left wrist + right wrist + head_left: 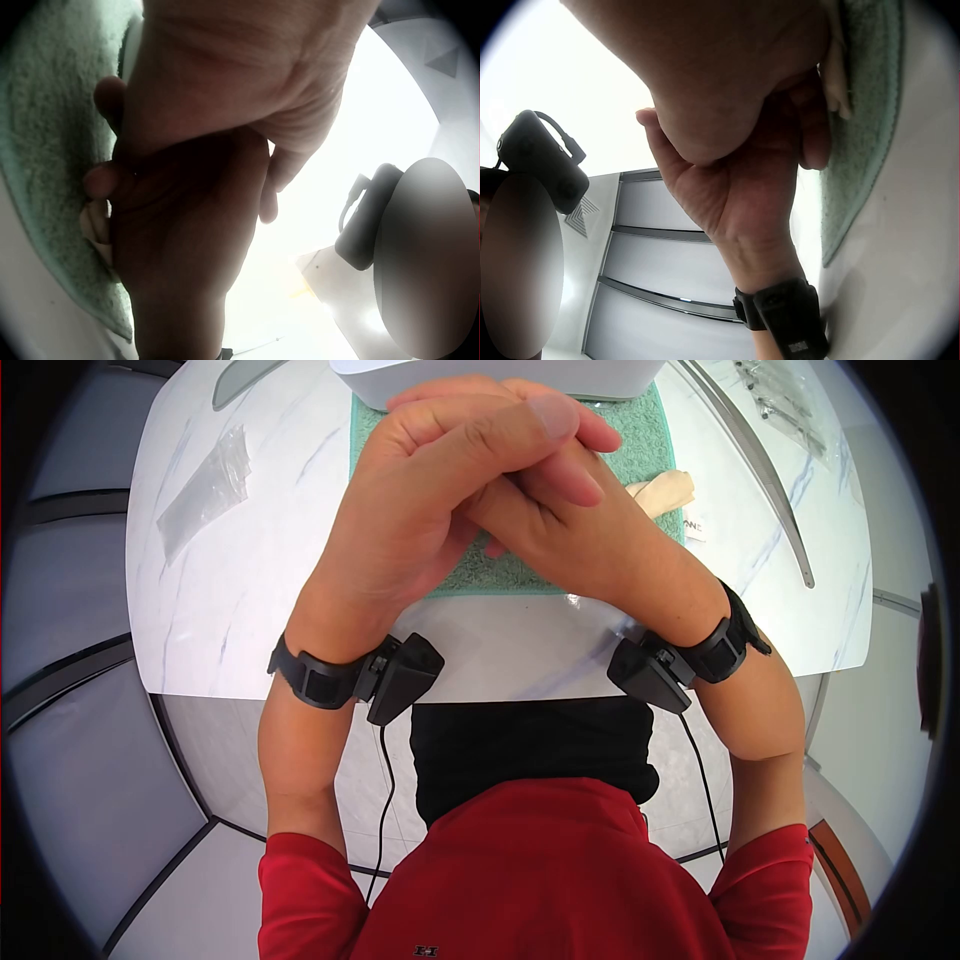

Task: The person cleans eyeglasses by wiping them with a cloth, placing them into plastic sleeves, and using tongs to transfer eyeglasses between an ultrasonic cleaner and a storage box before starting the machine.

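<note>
The left hand (415, 495) and the right hand (580, 530) are clasped together, each grasping the other, with a thumb lying across the top; exactly how the fingers interlace is partly hidden. A black wrist device (405, 677) is strapped on the left wrist and a matching black device (652, 672) on the right, each with a thin cable running down from it.

Behind the joined hands, as the head view shows them, lies a green towel (645, 445), and just beside the right hand a beige item (665, 493) rests near the towel's right edge, with a small white tag (695, 530) by it. A white object (625, 378) stands at the towel's far end.

Farther out on the marbled white counter (480, 645), a clear plastic bag (205, 500) lies to the left, a long curved grey strip (765, 475) to the right, and a clear packet of small parts (780, 405) beyond the strip. Another grey piece (245, 378) sits at the far left. The person wears a red shirt (540, 870).
</note>
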`<state>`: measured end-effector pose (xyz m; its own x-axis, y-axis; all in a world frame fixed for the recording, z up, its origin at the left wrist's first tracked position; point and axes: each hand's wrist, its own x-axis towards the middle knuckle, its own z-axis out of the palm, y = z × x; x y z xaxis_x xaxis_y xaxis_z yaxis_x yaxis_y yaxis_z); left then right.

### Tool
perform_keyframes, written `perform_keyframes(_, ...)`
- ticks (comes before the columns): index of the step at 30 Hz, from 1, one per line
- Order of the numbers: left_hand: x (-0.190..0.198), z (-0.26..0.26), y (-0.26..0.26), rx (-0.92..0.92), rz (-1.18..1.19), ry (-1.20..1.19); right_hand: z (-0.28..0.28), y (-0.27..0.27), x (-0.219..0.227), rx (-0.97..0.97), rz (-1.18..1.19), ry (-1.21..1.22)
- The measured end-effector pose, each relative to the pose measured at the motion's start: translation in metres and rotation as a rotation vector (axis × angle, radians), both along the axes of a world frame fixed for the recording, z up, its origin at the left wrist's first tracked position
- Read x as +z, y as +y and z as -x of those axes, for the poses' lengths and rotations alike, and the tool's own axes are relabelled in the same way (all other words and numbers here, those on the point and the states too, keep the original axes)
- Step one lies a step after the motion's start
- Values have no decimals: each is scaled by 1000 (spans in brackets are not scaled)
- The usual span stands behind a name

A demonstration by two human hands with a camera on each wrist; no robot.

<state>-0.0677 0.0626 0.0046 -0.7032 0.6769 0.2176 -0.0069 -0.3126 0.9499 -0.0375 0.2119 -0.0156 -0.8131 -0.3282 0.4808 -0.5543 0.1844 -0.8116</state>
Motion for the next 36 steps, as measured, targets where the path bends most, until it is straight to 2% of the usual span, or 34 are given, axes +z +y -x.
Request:
perform_keyframes(31,2,0,1,24,13,23,1,2,-3,-12,-6,37)
perform_keyframes(34,3,0,1,22,1,-15,-1,1,1,-10,26,-15)
perform_keyframes(36,7,2,2,-57,-88,-307,-1,1,2,-6,23,-23)
